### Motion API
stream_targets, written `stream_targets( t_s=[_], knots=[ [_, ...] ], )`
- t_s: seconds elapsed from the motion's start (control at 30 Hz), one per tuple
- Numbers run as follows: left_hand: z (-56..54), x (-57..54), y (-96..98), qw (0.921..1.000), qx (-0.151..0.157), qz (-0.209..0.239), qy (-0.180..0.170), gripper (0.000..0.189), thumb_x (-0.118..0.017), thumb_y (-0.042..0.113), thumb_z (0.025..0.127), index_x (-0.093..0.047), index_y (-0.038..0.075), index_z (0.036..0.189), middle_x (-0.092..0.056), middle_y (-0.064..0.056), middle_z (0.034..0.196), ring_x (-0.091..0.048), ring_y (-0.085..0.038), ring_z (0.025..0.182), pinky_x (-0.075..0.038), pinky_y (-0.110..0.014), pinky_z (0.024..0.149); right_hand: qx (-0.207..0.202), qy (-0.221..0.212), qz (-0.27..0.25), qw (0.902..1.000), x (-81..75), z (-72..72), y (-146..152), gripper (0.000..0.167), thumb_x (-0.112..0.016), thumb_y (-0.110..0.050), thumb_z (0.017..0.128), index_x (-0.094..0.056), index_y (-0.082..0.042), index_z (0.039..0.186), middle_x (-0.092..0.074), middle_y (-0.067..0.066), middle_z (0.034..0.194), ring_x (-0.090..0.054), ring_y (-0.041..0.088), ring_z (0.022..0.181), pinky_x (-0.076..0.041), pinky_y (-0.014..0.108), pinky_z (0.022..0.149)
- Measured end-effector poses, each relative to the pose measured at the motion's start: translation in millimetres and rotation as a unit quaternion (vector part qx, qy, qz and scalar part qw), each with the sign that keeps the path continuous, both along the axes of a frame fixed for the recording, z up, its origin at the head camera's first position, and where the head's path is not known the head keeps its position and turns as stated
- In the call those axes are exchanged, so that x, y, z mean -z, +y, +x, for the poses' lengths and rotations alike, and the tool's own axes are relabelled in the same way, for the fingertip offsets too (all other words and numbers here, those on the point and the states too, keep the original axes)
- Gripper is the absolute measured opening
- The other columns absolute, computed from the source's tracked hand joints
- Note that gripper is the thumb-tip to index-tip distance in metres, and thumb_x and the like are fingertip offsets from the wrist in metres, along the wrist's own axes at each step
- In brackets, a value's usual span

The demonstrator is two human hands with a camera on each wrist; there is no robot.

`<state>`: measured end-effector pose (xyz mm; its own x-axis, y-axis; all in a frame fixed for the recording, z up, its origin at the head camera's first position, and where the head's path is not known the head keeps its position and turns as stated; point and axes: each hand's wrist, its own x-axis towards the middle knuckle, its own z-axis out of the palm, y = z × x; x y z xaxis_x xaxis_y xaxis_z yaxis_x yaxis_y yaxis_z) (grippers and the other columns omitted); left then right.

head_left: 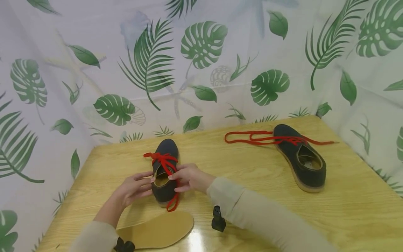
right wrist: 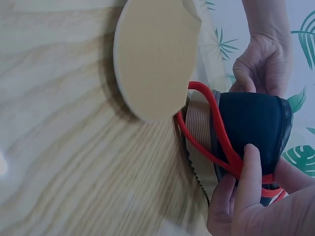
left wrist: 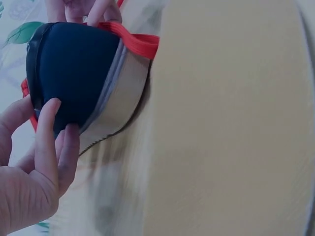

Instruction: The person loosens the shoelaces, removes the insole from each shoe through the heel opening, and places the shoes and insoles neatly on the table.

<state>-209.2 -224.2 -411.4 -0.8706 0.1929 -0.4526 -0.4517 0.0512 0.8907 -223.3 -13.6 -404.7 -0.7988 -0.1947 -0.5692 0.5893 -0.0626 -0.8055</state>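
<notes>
The left hand point(head_left: 135, 189) and the right hand point(head_left: 190, 177) pinch the navy lace-up shoe point(head_left: 163, 194) at its opening, on the wooden table point(head_left: 220, 157). Its red laces point(head_left: 163, 159) seem already tied; the other shoe point(head_left: 310, 178) has untied laces point(head_left: 264, 132), and a tan insole point(head_left: 157, 229) lies outside.

Shoe point(left wrist: 78, 64) close in both wrist views

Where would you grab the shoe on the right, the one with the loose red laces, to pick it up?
Probably by the heel, coming from the near side with the right hand: thumb inside the opening, fingers round the outside. The shoe sits upright, heel end nearest and opening facing up, while the red laces sprawl across its front.
</notes>
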Motion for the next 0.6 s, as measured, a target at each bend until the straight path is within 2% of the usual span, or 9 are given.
stream_targets(
  t_s=[0.1,0.27,0.37,0.6],
  knots=[
    [-0.9,1.7,7.4,1.0,-0.004,0.008,-0.003,0.063,-0.063,0.013,0.091,-0.032,-0.001,0.144,-0.063,-0.009,0.11,-0.066,-0.014,0.093,-0.058,-0.027,0.08,-0.002,-0.001,0.001,1.0,-0.2,0.2,8,0.062,-0.069,0.003,0.082,-0.046,-0.006,0.139,-0.056,0.022,0.128,-0.055,0.035,0.117,-0.059,0.044,0.08],
    [-4.2,3.0,18.7,1.0,0.0,0.008,-0.005,0.063,-0.065,0.013,0.09,-0.035,0.0,0.144,-0.056,-0.018,0.126,-0.065,-0.018,0.099,-0.058,-0.029,0.082,0.008,-0.007,0.004,0.9999,-0.4,1.2,18,0.061,-0.068,0.003,0.082,-0.044,-0.005,0.139,-0.054,0.023,0.13,-0.055,0.035,0.118,-0.058,0.044,0.082],
    [-6.3,2.3,26.5,1.0,-0.008,0.0,-0.006,0.06,-0.065,0.012,0.09,-0.038,0.001,0.142,-0.053,-0.021,0.131,-0.064,-0.022,0.103,-0.058,-0.03,0.081,0.014,-0.007,0.002,0.9999,-0.4,1.2,24,0.061,-0.068,0.002,0.083,-0.044,-0.005,0.138,-0.054,0.022,0.13,-0.055,0.036,0.117,-0.057,0.045,0.083],
    [-8.8,0.1,42.4,0.9997,-0.005,-0.021,-0.009,0.054,-0.06,0.008,0.091,-0.04,0.0,0.141,-0.042,-0.027,0.14,-0.047,-0.038,0.125,-0.059,-0.028,0.077,0.029,-0.001,0.008,0.9995,2.4,2.8,35,0.06,-0.068,0.002,0.082,-0.046,-0.006,0.138,-0.055,0.023,0.129,-0.056,0.035,0.116,-0.059,0.042,0.078]
  ],
)
